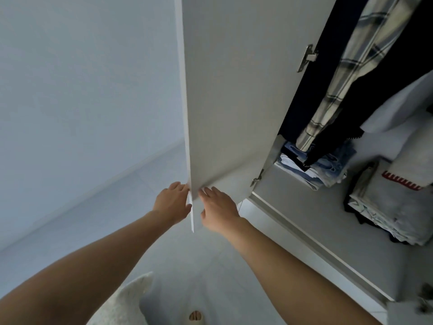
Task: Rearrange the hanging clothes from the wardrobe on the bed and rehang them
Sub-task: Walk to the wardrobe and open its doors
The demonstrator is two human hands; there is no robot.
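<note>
The white wardrobe door [234, 90] stands ajar, its free edge toward the camera, with a pale wall [82, 78] to its left. Inside the wardrobe, dark hanging clothes [386, 73] and a plaid shirt [346, 73] hang above the wardrobe floor [316, 219], where folded stacks [386, 207] and folded jeans [323, 165] lie. The left hand [172, 201] is at the door's outer face near the lower edge, fingers curled toward the edge; whether it grips cannot be told. The right hand [219, 211] rests on the inner face, fingers extended and relaxed. Two metal hinges [308, 57] show on the door's far side.
</note>
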